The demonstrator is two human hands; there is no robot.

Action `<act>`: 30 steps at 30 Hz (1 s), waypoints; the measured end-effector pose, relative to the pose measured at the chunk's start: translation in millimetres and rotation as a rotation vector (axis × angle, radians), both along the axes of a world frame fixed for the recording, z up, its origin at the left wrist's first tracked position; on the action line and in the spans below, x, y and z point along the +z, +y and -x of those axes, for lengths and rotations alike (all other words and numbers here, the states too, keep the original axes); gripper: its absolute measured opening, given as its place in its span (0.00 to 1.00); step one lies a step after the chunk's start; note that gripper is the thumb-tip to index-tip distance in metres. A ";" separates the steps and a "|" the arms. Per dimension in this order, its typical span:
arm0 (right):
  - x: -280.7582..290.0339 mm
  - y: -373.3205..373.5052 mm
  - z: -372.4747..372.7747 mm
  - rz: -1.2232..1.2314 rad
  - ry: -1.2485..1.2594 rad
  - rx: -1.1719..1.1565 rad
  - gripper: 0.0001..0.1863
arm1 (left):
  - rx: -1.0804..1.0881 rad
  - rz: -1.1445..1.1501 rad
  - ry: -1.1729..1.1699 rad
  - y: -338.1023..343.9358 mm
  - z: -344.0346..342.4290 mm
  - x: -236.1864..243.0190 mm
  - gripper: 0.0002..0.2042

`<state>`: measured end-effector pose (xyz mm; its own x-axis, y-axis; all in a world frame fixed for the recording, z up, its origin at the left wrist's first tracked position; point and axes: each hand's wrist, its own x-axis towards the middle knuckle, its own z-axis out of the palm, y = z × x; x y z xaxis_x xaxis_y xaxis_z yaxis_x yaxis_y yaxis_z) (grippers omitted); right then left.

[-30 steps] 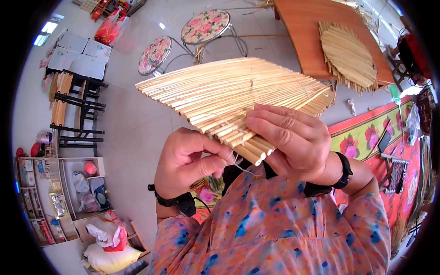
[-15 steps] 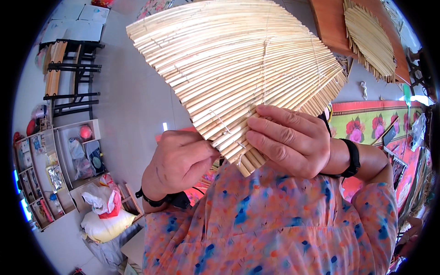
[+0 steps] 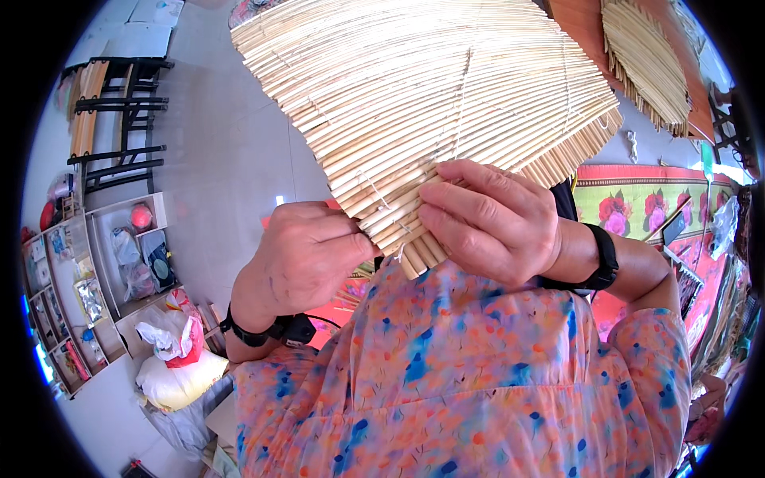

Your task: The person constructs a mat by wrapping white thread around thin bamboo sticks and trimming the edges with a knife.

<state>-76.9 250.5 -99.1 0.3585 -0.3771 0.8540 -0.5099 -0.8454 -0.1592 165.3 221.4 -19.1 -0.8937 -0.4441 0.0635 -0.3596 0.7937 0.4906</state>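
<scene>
A panel of pale straw-coloured reed stalks [image 3: 446, 95], bound side by side with thin thread, fills the upper middle of the head view. Its narrow end points down toward my chest. My left hand [image 3: 307, 255] is closed on the panel's lower left edge; the fingertips go behind the stalks and out of sight. On the front face near the narrow corner, my right hand [image 3: 494, 223] presses its fingertips over the stalks, gripping the panel. Thread stitches cross the stalks in several lines, and a loose bit of thread shows at the bottom tip.
A second reed panel [image 3: 647, 64] lies on a brown table [image 3: 586, 32] at the far right. Right of me is a rose-patterned cloth [image 3: 637, 203]. Leftward stand a compartment shelf [image 3: 119, 307], a stack of folded black-legged stools [image 3: 119, 119] and a white sack [image 3: 182, 378].
Both hands have shifted slightly up and left with the narrow end of the reed panel. The panel looks a little larger and its right corner has moved right. Both hands keep their hold.
</scene>
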 end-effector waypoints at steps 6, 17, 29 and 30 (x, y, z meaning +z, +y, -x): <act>-4.8 1.8 2.0 -0.024 0.010 -0.004 0.09 | -0.015 0.009 0.044 2.4 2.0 -7.3 0.10; -10.0 -0.7 -0.2 -0.030 0.021 0.039 0.11 | -0.021 -0.013 0.052 8.6 -3.7 -16.5 0.10; -4.0 -5.1 2.0 0.015 0.083 0.058 0.08 | 0.755 -0.712 0.453 17.7 -29.6 -48.5 0.18; -7.3 -5.4 -0.3 0.018 0.091 0.059 0.08 | 0.851 -1.013 0.589 17.9 -26.6 -48.7 0.20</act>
